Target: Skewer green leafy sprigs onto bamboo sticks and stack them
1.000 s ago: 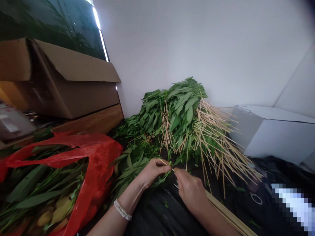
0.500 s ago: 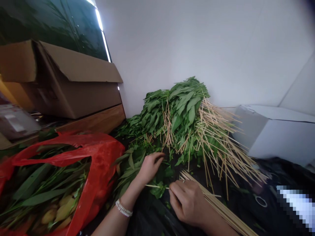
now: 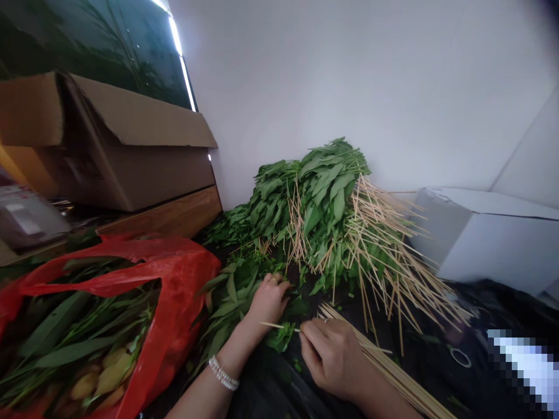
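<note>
Lower centre of frame: your right hand [image 3: 334, 358] pinches thin skewer [image 3: 273, 326], tip pointing left, leaf clump [image 3: 282, 338] on it just beside your fingertips. Bundle of bare skewers [image 3: 393, 372] lies under that wrist, running toward lower right. Just above, your left hand [image 3: 268, 299] rests palm down on loose leaves [image 3: 231, 294], fingers curled into them; cannot tell whether they grip any. Heap of skewered leaves [image 3: 332, 215] fills centre, against wall. Red bag [image 3: 179, 273] at left, white box [image 3: 489, 238] at right.

Glossy red plastic bag [image 3: 174, 291], matt cardboard box [image 3: 131, 151], pale wooden skewers [image 3: 384, 250]
</note>
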`<act>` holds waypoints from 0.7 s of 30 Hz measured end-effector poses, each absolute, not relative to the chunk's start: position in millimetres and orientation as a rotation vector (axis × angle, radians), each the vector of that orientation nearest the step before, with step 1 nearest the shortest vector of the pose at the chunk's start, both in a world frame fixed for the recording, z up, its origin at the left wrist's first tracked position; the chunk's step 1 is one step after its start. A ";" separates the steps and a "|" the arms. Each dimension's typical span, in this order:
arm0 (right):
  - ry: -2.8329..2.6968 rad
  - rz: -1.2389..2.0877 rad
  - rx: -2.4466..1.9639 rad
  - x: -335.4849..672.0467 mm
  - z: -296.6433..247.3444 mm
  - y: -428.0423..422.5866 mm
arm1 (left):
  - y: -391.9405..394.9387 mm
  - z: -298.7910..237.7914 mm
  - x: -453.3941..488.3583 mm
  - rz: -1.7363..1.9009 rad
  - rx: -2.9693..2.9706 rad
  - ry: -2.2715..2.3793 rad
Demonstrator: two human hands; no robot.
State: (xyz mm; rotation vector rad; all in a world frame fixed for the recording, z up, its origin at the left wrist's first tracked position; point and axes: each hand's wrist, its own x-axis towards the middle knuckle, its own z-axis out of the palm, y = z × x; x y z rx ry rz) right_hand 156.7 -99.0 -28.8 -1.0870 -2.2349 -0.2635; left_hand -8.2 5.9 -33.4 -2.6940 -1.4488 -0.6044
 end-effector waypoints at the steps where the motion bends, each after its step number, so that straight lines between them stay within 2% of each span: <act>1: -2.232 -0.264 -1.087 156.7 -28.7 -98.6 | 5.6 -33.6 -7.8 -0.601 -2.684 -1.462; 5: -2.231 -0.268 -1.088 156.8 -28.0 -97.8 | 4.9 -35.4 -6.6 -0.605 -2.685 -1.467; 8: -2.223 -0.281 -1.088 156.7 -28.4 -98.6 | 5.2 -33.2 -6.4 -0.749 -2.694 -1.476; 15: -2.130 -0.256 -1.155 161.1 -31.7 -94.0 | 2.7 -8.1 -10.2 -1.608 -2.530 -1.380; 21: -1.971 -0.258 -1.281 170.4 -32.8 -84.8 | 7.5 -8.6 -9.7 -2.030 -2.726 -1.648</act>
